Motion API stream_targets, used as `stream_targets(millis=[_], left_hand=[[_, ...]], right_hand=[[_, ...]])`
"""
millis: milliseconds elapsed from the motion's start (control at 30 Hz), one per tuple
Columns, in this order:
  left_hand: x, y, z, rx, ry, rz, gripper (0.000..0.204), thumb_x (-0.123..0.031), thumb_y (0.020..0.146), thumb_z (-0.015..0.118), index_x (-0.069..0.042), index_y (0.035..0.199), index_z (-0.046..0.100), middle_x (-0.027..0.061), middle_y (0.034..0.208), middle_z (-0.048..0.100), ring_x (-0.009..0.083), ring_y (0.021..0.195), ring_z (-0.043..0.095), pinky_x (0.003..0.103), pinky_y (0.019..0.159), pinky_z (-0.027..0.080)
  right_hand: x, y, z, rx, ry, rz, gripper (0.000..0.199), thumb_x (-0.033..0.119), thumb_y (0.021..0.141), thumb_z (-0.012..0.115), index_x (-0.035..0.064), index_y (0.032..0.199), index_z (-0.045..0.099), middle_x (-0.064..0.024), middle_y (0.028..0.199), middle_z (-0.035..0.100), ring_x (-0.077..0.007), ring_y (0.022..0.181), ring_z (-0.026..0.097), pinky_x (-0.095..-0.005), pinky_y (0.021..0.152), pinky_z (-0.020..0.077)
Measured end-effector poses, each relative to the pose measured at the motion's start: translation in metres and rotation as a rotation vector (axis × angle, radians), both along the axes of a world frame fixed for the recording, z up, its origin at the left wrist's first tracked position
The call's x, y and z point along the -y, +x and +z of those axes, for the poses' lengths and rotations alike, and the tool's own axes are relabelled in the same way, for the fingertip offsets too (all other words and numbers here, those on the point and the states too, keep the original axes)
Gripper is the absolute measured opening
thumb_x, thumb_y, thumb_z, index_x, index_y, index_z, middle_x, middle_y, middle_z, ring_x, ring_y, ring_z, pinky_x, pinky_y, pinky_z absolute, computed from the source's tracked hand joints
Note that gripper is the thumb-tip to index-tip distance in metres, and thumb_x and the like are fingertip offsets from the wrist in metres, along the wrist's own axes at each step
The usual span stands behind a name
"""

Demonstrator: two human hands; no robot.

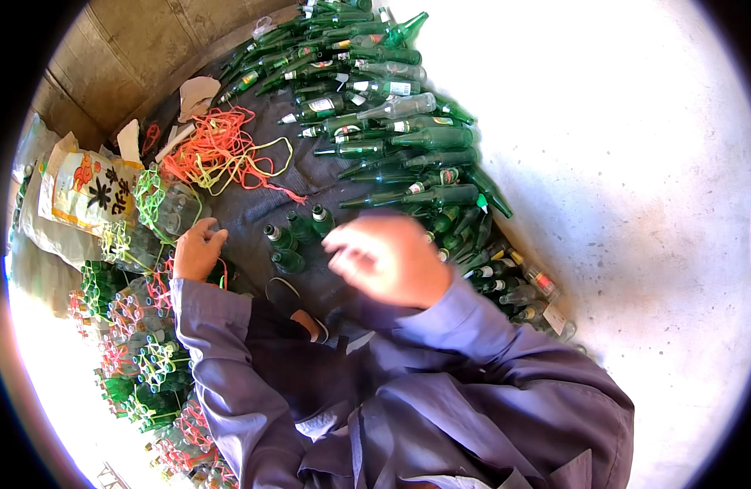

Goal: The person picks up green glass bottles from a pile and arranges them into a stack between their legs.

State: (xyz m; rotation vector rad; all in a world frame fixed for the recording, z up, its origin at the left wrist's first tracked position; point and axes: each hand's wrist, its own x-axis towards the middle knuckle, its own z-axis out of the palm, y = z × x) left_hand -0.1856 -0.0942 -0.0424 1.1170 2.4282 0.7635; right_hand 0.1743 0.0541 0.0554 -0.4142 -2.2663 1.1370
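Beside a tied bundle of clear bottles [184,210] on the left is my left hand [198,249], its fingers curled together. Whatever they hold, if anything, is hidden. My right hand [392,259] is raised over the dark mat, blurred by motion; its fingers are too smeared to read. Between the two hands several green glass bottles [287,259] stand upright in a small group on the mat. To the right of them lies a long stacked pile of green bottles [432,151], mostly on their sides, a few with labels.
Orange and yellow string [217,151] lies in a tangle on the dark mat [253,213]. At left stand a printed white-and-yellow sack [86,187] and several string-tied bottle bundles [135,314]. A wooden wall [123,49] bounds the far left; pale concrete floor [620,204] stretches right.
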Motion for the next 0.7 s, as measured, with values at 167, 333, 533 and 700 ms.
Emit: stream_targets(millis=[167, 333, 533, 700], left_hand=[[-0.006, 0.006, 0.011, -0.032, -0.047, -0.028, 0.048, -0.029, 0.088, 0.075, 0.001, 0.125, 0.070, 0.0201, 0.098, 0.078, 0.0345, 0.093, 0.075, 0.042, 0.083, 0.056], [-0.012, 0.011, 0.006, -0.057, -0.087, -0.078, 0.048, -0.029, 0.089, 0.075, 0.000, 0.127, 0.069, 0.0195, 0.097, 0.078, 0.0355, 0.092, 0.075, 0.043, 0.084, 0.056], [-0.014, 0.021, 0.018, -0.107, -0.104, -0.116, 0.048, -0.027, 0.090, 0.074, 0.000, 0.129, 0.067, 0.0192, 0.098, 0.077, 0.0361, 0.089, 0.074, 0.043, 0.082, 0.056], [-0.024, 0.033, 0.027, -0.063, -0.123, -0.133, 0.048, -0.024, 0.090, 0.074, 0.000, 0.131, 0.067, 0.0171, 0.098, 0.078, 0.0297, 0.084, 0.074, 0.040, 0.078, 0.057]], right_hand=[[-0.111, 0.054, -0.060, 0.119, 0.111, -0.516, 0.023, 0.018, 0.090, 0.076, 0.0010, 0.106, 0.076, -0.0158, 0.090, 0.078, -0.0264, 0.075, 0.077, -0.0358, 0.068, 0.0597], [-0.168, 0.103, -0.148, 0.709, 0.231, -0.585, 0.031, 0.032, 0.088, 0.074, 0.0042, 0.101, 0.078, -0.0188, 0.090, 0.075, -0.0386, 0.088, 0.073, -0.0496, 0.081, 0.0579], [-0.184, 0.096, -0.233, 0.780, 0.369, -0.490, 0.035, 0.030, 0.086, 0.074, 0.0072, 0.112, 0.075, -0.0169, 0.107, 0.075, -0.0368, 0.103, 0.071, -0.0485, 0.092, 0.0557], [-0.192, 0.061, -0.260, 0.937, 0.294, -0.348, 0.047, 0.026, 0.082, 0.077, 0.0028, 0.123, 0.071, -0.0159, 0.121, 0.071, -0.0359, 0.110, 0.069, -0.0464, 0.093, 0.0562]])
